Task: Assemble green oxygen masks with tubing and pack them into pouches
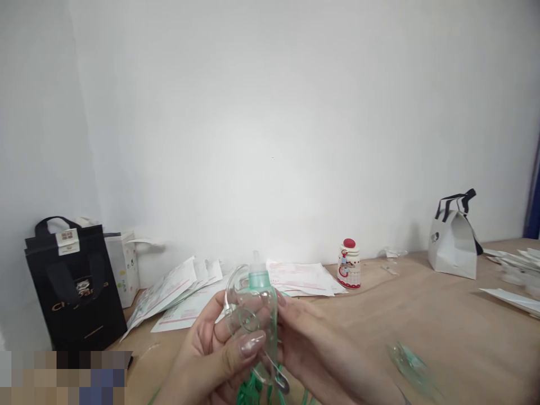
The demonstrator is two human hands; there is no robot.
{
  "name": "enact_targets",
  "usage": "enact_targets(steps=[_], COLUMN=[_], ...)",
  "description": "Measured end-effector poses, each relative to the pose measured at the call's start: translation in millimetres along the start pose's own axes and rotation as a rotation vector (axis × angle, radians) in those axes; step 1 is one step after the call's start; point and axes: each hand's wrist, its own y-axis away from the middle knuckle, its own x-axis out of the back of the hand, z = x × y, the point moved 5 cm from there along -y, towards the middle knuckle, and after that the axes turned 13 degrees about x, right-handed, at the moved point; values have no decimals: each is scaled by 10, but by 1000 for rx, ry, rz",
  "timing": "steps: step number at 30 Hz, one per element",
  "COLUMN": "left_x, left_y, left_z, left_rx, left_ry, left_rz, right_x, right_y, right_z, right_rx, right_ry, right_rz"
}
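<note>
A clear, green-tinted oxygen mask (265, 301) is raised in front of me at the lower middle, its green connector pointing up. My left hand (208, 351) is closed around the mask's left side, with the thumb pressed across its front. From the right, my right hand (312, 334) grips the other edge; its fingertips are partly hidden behind the mask. A loose strap end hangs below the mask, and bunched green tubing (250, 388) shows under my hands.
White paper packets (185, 287) lie along the wall. A black bag (78, 292) and a white box (126, 270) stand left. A red-and-white bottle (349, 267) and a white bag (451, 244) stand farther right. Another clear green plastic piece (413, 364) lies on the brown table covering (379, 315).
</note>
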Motion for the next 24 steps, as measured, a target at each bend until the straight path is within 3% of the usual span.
enact_targets(steps=[2,5,10,14,19,24], left_x=[17,71,133,159,186,118], left_y=[-24,-45,18,75,48,52], left_z=[7,20,50,81,83,39], left_rx=[-26,-98,-270,-352,-369,-372], left_ry=[-17,-32,-14,30,66,40], left_rz=[-7,25,142,230,283,253], right_x=[-14,-32,-91,-134,-50,-64], right_y=[-28,-33,35,43,23,93], right_z=[61,37,-90,3,71,-17], right_rx=[-50,-7,192,236,320,326], right_ry=[-138,-224,-143,-94,46,88], right_rz=[-67,-103,-78,-107,95,230])
